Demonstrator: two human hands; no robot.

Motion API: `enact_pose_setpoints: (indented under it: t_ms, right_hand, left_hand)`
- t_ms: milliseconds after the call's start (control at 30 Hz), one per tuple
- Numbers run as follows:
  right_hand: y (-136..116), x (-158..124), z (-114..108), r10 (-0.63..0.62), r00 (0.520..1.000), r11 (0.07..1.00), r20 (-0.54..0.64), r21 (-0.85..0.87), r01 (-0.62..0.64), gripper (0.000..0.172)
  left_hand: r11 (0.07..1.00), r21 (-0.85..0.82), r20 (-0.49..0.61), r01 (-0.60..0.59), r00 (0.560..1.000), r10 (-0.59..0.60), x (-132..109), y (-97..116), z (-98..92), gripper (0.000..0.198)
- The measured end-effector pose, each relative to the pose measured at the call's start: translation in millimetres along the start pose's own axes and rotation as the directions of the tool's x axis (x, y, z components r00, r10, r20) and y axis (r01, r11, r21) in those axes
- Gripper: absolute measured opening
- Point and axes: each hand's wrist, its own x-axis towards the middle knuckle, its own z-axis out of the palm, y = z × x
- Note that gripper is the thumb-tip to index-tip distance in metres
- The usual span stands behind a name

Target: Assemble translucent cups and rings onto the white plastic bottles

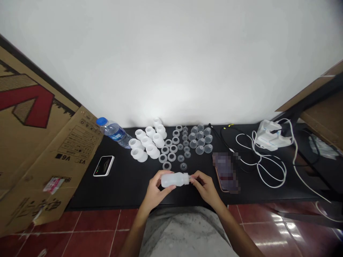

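Note:
A translucent white baby bottle (pixel 174 179) lies sideways between my hands, above the front part of the black table. My left hand (pixel 157 187) is closed round its base end, thumb below and fingers above. My right hand (pixel 203 182) pinches the small teat (pixel 190 177) at the collar end; the fingertips partly hide it. Beyond the hands stand several white bottles (pixel 147 141) without caps. To their right lie rows of collar rings (pixel 172 156), then clear teats (pixel 183 166), then clear dome caps (pixel 199 150).
A water bottle (pixel 115 132) with a blue cap and a white device (pixel 104 166) are on the left, beside a large cardboard box (pixel 72 142). On the right are a phone (pixel 226 173), a white power strip (pixel 272 134) and looped white cables (pixel 270 185). A white wall (pixel 171 64) rises behind.

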Motion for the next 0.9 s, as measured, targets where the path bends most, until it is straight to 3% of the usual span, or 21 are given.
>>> enact_pose_setpoints:
  t_ms: [200, 367, 667, 900]
  right_hand:
    - [1.8, -0.1, -0.6, -0.020, 1.000, 0.998, 0.016, 0.064, 0.019, 0.025]
    - [-2.2, -0.4, -0.3, -0.019, 0.998, 0.994, 0.067, 0.105, 0.012, 0.051]
    - [-6.0, -1.9, -2.6, -0.011, 0.995, 1.000, 0.100, 0.023, 0.009, 0.037]
    - [-4.7, -3.4, -3.2, -0.032, 0.992, 0.999, 0.125, -0.034, 0.037, 0.034]
  left_hand:
    - [1.000, 0.001, 0.004, 0.017, 1.000, -0.017, 0.3, 1.8, 1.7, 0.046]
    - [1.000, 0.003, 0.006, 0.014, 1.000, -0.014, 0.0, 1.4, 2.9, 0.044]
    - [0.999, 0.044, 0.032, -0.018, 0.999, 0.016, -0.4, -2.4, 1.1, 0.042]
    - [0.987, 0.094, 0.026, -0.130, 0.991, 0.128, -2.5, -10.3, 1.4, 0.039]
